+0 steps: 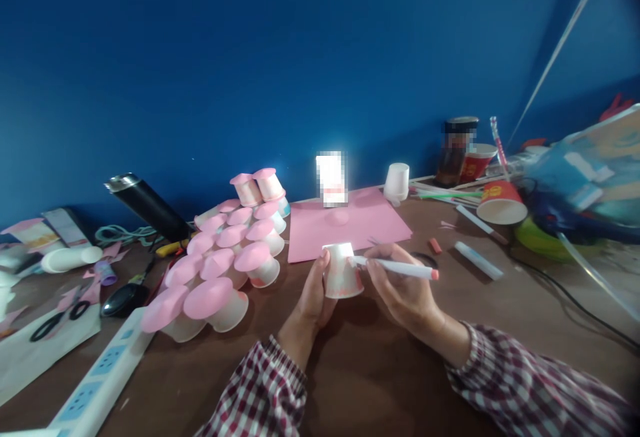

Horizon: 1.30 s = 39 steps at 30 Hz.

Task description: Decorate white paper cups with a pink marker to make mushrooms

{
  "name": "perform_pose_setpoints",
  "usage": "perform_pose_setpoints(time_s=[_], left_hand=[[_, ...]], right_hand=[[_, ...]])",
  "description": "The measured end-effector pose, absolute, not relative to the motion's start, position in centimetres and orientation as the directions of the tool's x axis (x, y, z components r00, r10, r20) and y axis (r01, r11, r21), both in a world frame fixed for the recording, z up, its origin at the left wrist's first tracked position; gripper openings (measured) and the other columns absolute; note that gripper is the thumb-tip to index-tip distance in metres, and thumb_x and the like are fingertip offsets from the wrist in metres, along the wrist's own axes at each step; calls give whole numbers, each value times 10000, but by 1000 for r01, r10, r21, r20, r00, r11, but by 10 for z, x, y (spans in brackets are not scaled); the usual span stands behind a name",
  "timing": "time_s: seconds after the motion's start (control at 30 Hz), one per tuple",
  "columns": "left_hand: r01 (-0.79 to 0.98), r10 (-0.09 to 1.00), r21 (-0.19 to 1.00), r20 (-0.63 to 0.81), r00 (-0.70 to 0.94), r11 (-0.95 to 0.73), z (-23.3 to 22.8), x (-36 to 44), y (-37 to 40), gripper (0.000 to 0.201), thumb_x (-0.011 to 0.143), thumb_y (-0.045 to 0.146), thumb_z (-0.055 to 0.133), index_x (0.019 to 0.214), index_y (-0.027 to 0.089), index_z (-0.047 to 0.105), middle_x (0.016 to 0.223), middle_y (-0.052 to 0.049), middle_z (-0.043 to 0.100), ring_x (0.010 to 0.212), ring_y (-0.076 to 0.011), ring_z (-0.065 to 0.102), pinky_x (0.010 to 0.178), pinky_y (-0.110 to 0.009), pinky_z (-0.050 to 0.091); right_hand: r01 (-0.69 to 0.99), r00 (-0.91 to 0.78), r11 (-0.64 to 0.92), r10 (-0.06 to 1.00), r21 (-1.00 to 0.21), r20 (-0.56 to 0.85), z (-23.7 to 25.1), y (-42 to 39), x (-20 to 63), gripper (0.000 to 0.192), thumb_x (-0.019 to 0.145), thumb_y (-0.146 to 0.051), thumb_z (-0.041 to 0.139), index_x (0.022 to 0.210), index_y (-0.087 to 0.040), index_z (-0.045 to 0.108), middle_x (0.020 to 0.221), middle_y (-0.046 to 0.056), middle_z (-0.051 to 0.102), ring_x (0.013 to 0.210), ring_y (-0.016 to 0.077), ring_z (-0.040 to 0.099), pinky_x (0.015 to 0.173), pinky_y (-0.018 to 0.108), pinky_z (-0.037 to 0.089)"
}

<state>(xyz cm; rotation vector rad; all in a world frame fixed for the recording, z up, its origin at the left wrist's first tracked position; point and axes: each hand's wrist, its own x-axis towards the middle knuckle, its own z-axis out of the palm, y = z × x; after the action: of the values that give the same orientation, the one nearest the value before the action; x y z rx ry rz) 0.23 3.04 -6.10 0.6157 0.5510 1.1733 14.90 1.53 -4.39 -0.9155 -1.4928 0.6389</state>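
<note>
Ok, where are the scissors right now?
The scissors lie at the table's far left, on white paper, between the power strip and the black mouse.

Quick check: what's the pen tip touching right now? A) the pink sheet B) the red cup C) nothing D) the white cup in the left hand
D: the right hand holds the pen with its tip against the side of the upturned cup, which the left hand steadies.

Near edge of the surface (380,370) lies open between the sleeves. Left passage is blocked by the pink-topped cup stack (227,250) and power strip (100,384). Right, a marker (479,260) and cable (565,294) cross the route; pink sheet (345,224) lies flat behind.
</note>
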Motion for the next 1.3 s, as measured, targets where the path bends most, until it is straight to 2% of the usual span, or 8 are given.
perform_pose_setpoints(time_s=[0.23, 0.53, 0.77, 0.87, 1.1, 1.3], left_hand=[[-668, 955, 698, -77, 288, 258, -58, 3, 30, 413, 858, 494, 520, 967, 120, 657, 870, -94, 686, 925, -231, 631, 866, -341, 471], [-674, 956, 690, -94, 278, 264, -61, 1, 32, 392, 837, 509, 546, 885, 133, 646, 792, -73, 667, 897, -233, 632, 854, -354, 479], [-662, 955, 701, -97, 280, 265, -59, 2, 32, 421, 844, 512, 533, 939, 119, 650, 828, -90, 673, 903, -236, 634, 831, -341, 492], [-665, 957, 701, -86, 278, 256, -60, 2, 32, 397, 864, 486, 513, 939, 120, 647, 818, -83, 672, 901, -228, 634, 836, -334, 488], [-646, 964, 729, -73, 256, 227, -64, 2, 34, 411, 849, 487, 538, 967, 108, 646, 854, -82, 676, 821, -201, 635, 811, -317, 482], [-640, 973, 739, -97, 211, 212, -59, 5, 33, 385, 838, 493, 555, 908, 124, 642, 811, -51, 664, 737, -158, 606, 762, -284, 475]], right_hand=[[251, -9, 573, 807, -780, 590, -42, 15, 150, 45, 832, -163, 570, 805, -190, 595, 700, 0, 635, 588, 114, 575, 557, 220, 461], [258, -39, 549, 828, -795, 559, -42, 14, 151, 45, 813, -165, 573, 773, -187, 579, 674, 6, 622, 583, 123, 561, 555, 233, 454], [171, -15, 547, 833, -820, 552, -44, 15, 149, 40, 842, -174, 556, 820, -194, 584, 711, 5, 623, 600, 118, 565, 560, 224, 456], [184, -30, 541, 837, -820, 546, -44, 16, 149, 41, 839, -169, 559, 819, -195, 584, 708, 5, 624, 606, 122, 571, 568, 229, 460], [249, -33, 601, 789, -759, 614, -41, 11, 150, 33, 815, -157, 580, 822, -187, 593, 729, 10, 633, 628, 125, 590, 601, 238, 472], [290, -92, 651, 749, -702, 656, -40, 11, 149, 61, 803, -150, 594, 854, -183, 601, 732, 6, 628, 625, 121, 584, 608, 242, 470]])
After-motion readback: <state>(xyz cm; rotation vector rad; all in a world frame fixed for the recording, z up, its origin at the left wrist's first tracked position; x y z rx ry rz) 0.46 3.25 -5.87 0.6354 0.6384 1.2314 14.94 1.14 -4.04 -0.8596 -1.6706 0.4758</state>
